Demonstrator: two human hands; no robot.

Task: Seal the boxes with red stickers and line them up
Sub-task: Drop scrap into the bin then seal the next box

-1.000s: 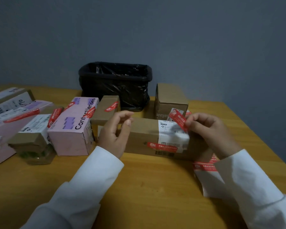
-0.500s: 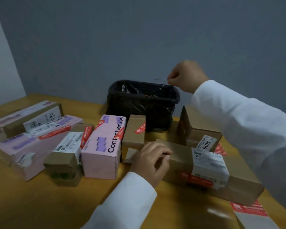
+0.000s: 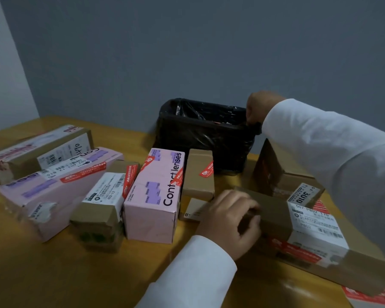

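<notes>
My left hand [image 3: 229,221] grips the left end of a long cardboard box [image 3: 273,216] that lies at the front right and has a white label and a red sticker [image 3: 298,251] on its front face. My right hand [image 3: 257,107] reaches to the right rim of the black lined bin [image 3: 200,134], fingertips bunched and pointing down; whether they hold anything is hidden. To the left stand a row of stickered boxes: a small brown box [image 3: 199,177], a pink "Contact lenses" box [image 3: 153,196], a small labelled box [image 3: 100,210] and a long pink box [image 3: 58,190].
Another cardboard box [image 3: 38,150] lies at the far left, and a brown box [image 3: 282,174] stands behind the long one under my right sleeve. A sheet of red stickers [image 3: 365,296] lies at the lower right corner of the wooden table [image 3: 53,274].
My right hand left the long box, rose with a thin strip pinched in it, then dropped to the bin's right rim. My left hand stayed on the box's left end.
</notes>
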